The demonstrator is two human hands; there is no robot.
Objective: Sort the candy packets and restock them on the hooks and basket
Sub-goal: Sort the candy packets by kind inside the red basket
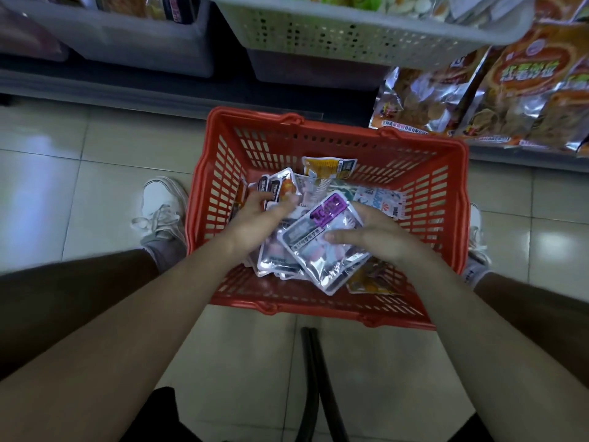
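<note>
Head: purple packet [322,247] seemingly between fingers [343,236].

orange snack bag [522,74]: Chinese characters, too blurred | purple-label packet [328,212]: print unreadable

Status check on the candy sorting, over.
Left hand grips orange-label packets. Right hand holds purple-label packet. Both inside red basket. Nothing in the way.

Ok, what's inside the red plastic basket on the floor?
Loose candy packets: a purple-labelled clear packet gripped by the right hand, orange packets by the left hand, a yellow packet behind. Lower packets and the basket floor are covered.
</note>
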